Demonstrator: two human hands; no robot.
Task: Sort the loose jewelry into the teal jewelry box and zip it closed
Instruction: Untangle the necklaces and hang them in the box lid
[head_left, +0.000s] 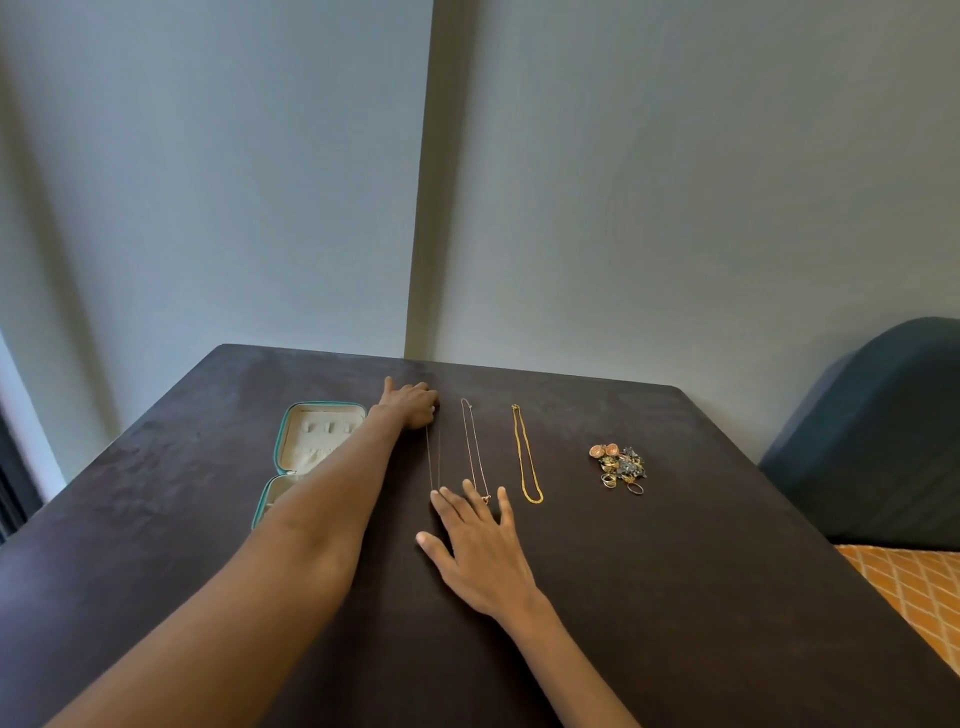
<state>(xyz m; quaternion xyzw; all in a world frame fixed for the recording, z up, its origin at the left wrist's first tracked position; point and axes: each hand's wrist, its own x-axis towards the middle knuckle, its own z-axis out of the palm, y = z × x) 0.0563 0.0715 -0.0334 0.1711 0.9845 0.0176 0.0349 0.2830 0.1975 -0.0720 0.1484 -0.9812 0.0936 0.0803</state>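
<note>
My left hand (410, 402) reaches to the far middle of the dark table (675, 571), fingers curled over the top end of a thin dark chain (434, 457), which runs straight down the frame from that hand. My right hand (478, 545) lies flat at centre frame, fingers spread and straight; its index fingertip meets the chain's lower end, and the middle finger lies just beside the pendant end of a fine pale chain (472, 447).

The teal jewelry box (317, 441) sits left of centre, unzipped and laid open. Its upper half shows a cream lining with three small loops in a row; a teal zip edge frames it. My left forearm crosses the lower half, so most of that half's compartments are hidden.

Right of the pale chain lies a yellow gold chain (525, 457), doubled into a long narrow loop. Further right, well apart from it, a small heap of jewelry (619, 464) holds two coppery round pieces, several gold rings and a dark tangle too small to make out.

Whether my left fingers actually pinch the dark chain or only press on it is hard to tell. At the right edge a blue upholstered seat (872, 431) is cut off by the frame.
</note>
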